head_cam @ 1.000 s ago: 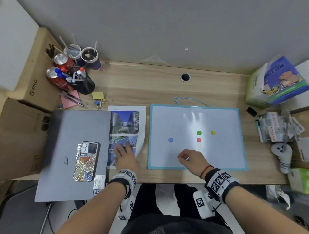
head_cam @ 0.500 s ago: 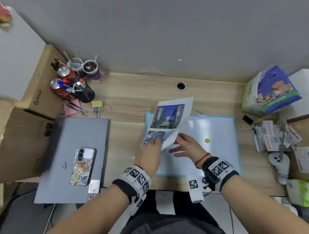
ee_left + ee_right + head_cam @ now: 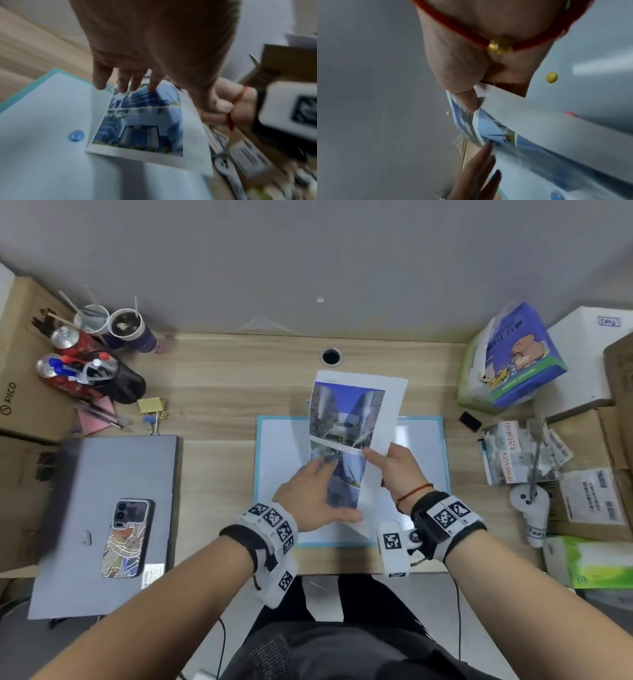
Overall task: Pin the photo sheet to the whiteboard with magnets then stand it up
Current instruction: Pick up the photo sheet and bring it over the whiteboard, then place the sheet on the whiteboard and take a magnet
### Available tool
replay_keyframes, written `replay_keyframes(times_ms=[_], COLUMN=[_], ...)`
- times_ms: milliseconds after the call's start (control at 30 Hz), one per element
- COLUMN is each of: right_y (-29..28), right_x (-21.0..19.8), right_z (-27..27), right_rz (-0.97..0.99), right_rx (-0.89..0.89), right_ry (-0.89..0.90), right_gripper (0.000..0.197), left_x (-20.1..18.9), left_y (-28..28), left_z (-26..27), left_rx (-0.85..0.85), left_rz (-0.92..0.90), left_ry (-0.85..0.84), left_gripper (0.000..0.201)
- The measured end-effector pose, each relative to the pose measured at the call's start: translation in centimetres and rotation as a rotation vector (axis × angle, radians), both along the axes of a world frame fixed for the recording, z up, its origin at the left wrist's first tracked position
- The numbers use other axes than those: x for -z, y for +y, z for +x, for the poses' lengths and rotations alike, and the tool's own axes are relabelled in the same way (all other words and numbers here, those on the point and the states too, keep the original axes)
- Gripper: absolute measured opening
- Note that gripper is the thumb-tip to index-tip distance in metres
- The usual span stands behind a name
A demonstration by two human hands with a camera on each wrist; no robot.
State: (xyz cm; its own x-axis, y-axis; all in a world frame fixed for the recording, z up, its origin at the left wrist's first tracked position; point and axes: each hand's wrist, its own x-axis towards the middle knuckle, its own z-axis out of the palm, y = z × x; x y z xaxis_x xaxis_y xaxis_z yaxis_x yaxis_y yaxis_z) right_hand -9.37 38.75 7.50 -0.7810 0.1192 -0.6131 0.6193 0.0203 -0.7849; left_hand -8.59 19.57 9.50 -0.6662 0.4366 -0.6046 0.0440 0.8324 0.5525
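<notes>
The photo sheet hangs tilted over the middle of the blue-framed whiteboard, which lies flat on the desk. My right hand pinches the sheet's right edge, thumb on top. My left hand lies with straight fingers on the lower photos. A blue magnet sits on the board just left of the sheet. A yellow magnet and a pink magnet sit on the board to the right, under and beside the sheet. In the head view the sheet hides the magnets.
A closed grey laptop with a phone on it lies to the left. Cans, cups and a pen pouch stand at the back left. A tissue box, packets and cardboard boxes crowd the right side.
The sheet has travelled right from beside the laptop to over the board. My right hand has taken hold of its right edge, and my left hand has gone from gripping to lying flat on it.
</notes>
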Motion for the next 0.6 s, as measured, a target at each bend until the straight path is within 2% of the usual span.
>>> replay_keyframes(times_ms=[100,167,233,266,300,333,366,400,533,600], right_y=[1.4,2.2,2.4,2.4,2.3,2.1,1.9,1.7,0.6,0.7], right_x=[-0.3,-0.4,-0.3,-0.2,0.0,0.4,0.9,1.2,2.6,3.6], right_z=[-0.5,-0.8,-1.2,-1.5,-1.8,-2.1,-2.2,-2.4,-2.6,-2.6], right_rz=[-0.059,-0.084,-0.103,-0.091,-0.061,-0.022,0.010,0.036,0.066,0.076], right_rx=[-0.055,-0.132,-0.195,-0.213,-0.222,-0.233,-0.250,-0.276,-0.364,-0.330], right_ry=[-0.013,-0.027,-0.035,-0.040,-0.045,-0.047,-0.048,-0.046,-0.096,-0.131], right_gripper=[0.017,0.023,0.027,0.027,0.027,0.027,0.027,0.027,0.022,0.017], left_x=[0.4,1.1,2.2,2.6,2.8,2.9,3.0,3.1,4.8,5.5], left_y=[-1.1,-2.4,-3.7,-4.1,-4.3,-4.3,-4.2,-4.1,-5.3,-6.8], left_z=[-2.2,-3.8,-5.1,-5.4,-5.5,-5.5,-5.3,-5.3,-4.7,-4.4], left_rx=[-0.439,-0.705,-0.885,-0.938,-0.966,-0.982,-0.978,-0.962,-1.014,-1.036], left_rz=[0.182,0.233,0.316,0.355,0.403,0.456,0.490,0.497,0.395,0.281], left_ry=[0.091,-0.029,-0.259,-0.365,-0.448,-0.489,-0.476,-0.426,-0.119,0.023], left_gripper=[0.112,0.119,0.124,0.119,0.106,0.084,0.058,0.043,0.021,0.022])
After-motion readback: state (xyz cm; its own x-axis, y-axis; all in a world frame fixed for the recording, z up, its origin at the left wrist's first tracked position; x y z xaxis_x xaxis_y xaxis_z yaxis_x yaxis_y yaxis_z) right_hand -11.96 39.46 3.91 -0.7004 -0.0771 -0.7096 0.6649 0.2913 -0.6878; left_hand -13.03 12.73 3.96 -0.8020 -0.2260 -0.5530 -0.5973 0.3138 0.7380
